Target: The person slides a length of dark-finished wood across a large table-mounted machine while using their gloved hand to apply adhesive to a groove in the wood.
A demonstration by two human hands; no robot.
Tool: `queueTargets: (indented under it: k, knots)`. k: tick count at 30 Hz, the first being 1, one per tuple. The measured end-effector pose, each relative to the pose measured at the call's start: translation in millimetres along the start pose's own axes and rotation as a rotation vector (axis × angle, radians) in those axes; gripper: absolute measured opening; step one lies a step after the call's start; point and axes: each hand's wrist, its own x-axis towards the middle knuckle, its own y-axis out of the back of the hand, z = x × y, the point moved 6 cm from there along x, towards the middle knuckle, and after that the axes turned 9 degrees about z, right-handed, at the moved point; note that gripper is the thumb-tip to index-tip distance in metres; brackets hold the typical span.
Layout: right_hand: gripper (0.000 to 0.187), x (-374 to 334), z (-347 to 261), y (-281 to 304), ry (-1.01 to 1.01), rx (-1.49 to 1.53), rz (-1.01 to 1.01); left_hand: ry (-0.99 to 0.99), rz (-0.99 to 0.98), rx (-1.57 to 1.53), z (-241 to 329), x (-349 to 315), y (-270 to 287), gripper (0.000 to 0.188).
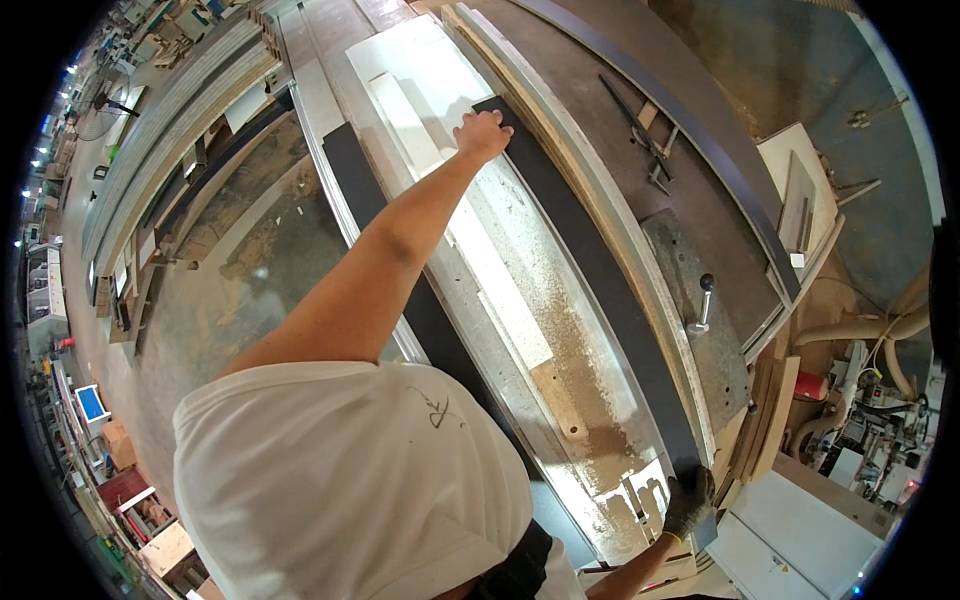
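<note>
A long narrow dark board [600,275] lies along the right side of the light machine table [530,235], against a wooden-edged fence [575,150]. At its far end my bare left hand [483,135] has its fingers curled over the board's end, the arm stretched out. My right hand [690,503], in a dark glove, grips the near end; its fingertips are partly hidden. A second dark strip [352,170] lies to the left, partly covered by my left arm. Between the two, a white strip [515,330] sits on the table with sawdust around it.
Beyond the fence, a metal plate carries a lever with a black knob [706,290]. A dark clamp-like bar [635,125] lies on the brown surface there. Stacked long panels [180,110] stand at the left. White cabinets [790,540] and hoses [865,330] are at the right.
</note>
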Motion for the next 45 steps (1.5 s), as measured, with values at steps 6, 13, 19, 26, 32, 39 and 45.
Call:
queueTargets:
  k: [6,13,19,26,32,39,45]
  knots:
    - [0.073,1.1,-3.2,-5.0,0.010,-0.003,0.013,-0.122,0.040,0.063,11.5,-3.2,11.7,0.045]
    - [0.074,-5.3,5.3,-12.3,-0.035,0.037,0.024,-0.131,0.024,0.114,16.6,-3.6,14.4,0.044]
    - [0.073,-2.9,0.9,-16.8,-0.055,0.033,-0.005,-0.125,0.040,0.111,14.5,-3.1,13.4,0.042]
    - [0.071,-7.2,8.3,-27.0,-0.057,0.008,-0.059,-0.065,0.036,0.058,15.2,-0.3,11.7,0.042]
    - [0.074,-6.4,5.8,-28.4,-0.040,0.028,-0.024,-0.014,-0.006,0.069,6.5,7.5,5.2,0.043]
    - [0.076,-9.0,8.0,-36.6,-0.026,-0.045,-0.027,0.127,-0.090,0.034,12.0,1.0,6.3,0.045]
    - [0.073,-8.5,-4.9,-29.4,0.063,-0.066,0.060,-0.022,-0.009,0.126,13.1,2.9,6.6,0.045]
